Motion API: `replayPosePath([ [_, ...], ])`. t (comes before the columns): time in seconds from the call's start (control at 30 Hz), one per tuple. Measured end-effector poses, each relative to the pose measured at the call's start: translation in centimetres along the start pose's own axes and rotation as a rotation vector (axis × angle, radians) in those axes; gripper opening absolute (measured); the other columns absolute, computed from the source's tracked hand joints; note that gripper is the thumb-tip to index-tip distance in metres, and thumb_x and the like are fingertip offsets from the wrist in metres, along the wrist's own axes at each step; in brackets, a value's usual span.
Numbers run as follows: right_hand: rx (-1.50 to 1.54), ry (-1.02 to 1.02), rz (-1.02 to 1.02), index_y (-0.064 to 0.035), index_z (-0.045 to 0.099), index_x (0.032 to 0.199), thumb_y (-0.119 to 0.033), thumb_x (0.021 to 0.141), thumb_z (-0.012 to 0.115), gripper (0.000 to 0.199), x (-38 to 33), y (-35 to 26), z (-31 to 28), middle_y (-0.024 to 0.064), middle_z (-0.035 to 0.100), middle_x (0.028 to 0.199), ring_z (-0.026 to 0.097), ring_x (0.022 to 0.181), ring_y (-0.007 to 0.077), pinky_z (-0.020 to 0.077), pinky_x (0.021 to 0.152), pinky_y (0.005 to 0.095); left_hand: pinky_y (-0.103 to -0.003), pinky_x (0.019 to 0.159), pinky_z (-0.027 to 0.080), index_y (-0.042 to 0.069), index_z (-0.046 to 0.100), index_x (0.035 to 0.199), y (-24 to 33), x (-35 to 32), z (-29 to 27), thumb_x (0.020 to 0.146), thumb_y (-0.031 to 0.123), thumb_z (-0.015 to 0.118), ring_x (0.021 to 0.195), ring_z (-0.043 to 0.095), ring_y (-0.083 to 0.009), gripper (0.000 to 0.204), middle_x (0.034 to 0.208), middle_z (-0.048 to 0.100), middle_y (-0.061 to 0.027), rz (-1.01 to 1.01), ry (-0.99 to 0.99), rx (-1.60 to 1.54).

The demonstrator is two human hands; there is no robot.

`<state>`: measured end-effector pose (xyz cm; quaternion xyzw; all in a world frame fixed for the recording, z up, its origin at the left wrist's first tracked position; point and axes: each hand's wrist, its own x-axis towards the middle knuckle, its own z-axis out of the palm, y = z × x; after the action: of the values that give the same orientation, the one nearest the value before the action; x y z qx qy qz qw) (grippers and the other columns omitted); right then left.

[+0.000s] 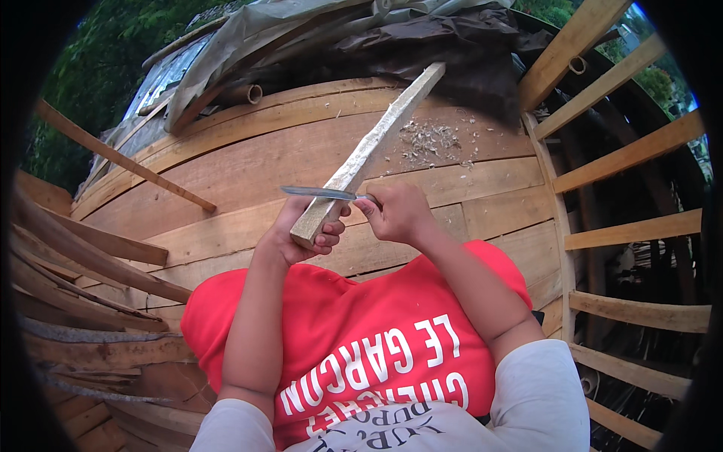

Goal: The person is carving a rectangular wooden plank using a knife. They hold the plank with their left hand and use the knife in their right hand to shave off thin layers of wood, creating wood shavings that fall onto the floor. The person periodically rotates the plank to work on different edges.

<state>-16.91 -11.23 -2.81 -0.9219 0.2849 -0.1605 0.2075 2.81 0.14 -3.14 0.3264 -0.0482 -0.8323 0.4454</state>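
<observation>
Two hands at work: left hand (301,233) gripping wooden stick (369,151), right hand (395,212) clenching knife (320,193) across it; shavings (431,140) scattered far right, whittling partly done.

The person wears a light grey or white top with short sleeves that end at the upper arms, leaving both forearms bare. A red cloth printed with white lettering lies over the lap and chest. The left hand (301,233) and right hand (398,215) are bare, with no gloves, rings or watch visible.
</observation>
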Motion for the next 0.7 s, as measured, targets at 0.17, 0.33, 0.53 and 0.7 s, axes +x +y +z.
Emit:
replayPosePath([
  [0.17, -0.007, 0.126, 0.062, -0.0092, 0.066, 0.064, -0.035, 0.092, 0.059, 0.039, 1.0, 1.7, 0.3, 0.0148, 0.058, 0.054, 0.061, 0.054, 0.037, 0.0465, 0.049, 0.047, -0.023, 0.038, 0.034, 0.005, 0.052, 0.099, -0.3, 0.7, 0.5, 0.096, 0.035, 0.037, 0.044, 0.043, -0.0097, 0.033, 0.061, 0.048, -0.0002, -0.054, -0.063, -0.168],
  [0.33, -0.016, 0.12, -0.074, -0.0088, 0.065, 0.064, -0.036, 0.092, 0.06, 0.039, 0.4, 0.6, 0.7, 0.0154, 0.059, 0.054, 0.061, 0.052, 0.0367, 0.046, 0.048, 0.047, -0.024, 0.038, 0.034, 0.006, 0.053, 0.098, -1.2, 1.0, 0.7, 0.096, 0.034, 0.038, 0.044, 0.043, -0.0096, 0.032, 0.06, 0.047, -0.0002, -0.027, -0.018, -0.073],
  [0.53, -0.011, 0.099, -0.003, -0.0088, 0.063, 0.063, -0.04, 0.091, 0.061, 0.041, -0.1, -1.8, 0.8, 0.0146, 0.058, 0.053, 0.061, 0.052, 0.036, 0.0458, 0.047, 0.0457, -0.023, 0.04, 0.034, 0.007, 0.053, 0.096, -1.1, 0.6, 0.9, 0.096, 0.035, 0.04, 0.044, 0.044, -0.0095, 0.032, 0.061, 0.049, 0.0, -0.021, 0.04, -0.08],
  [0.7, -0.017, 0.137, -0.071, -0.0092, 0.062, 0.067, -0.041, 0.089, 0.062, 0.039, 1.6, 3.2, -0.5, 0.0161, 0.058, 0.055, 0.061, 0.053, 0.0375, 0.0468, 0.05, 0.0482, -0.023, 0.039, 0.034, 0.005, 0.054, 0.097, -1.3, 1.2, 1.9, 0.095, 0.036, 0.04, 0.044, 0.044, -0.0098, 0.034, 0.061, 0.05, -0.0015, -0.002, 0.095, -0.012],
])
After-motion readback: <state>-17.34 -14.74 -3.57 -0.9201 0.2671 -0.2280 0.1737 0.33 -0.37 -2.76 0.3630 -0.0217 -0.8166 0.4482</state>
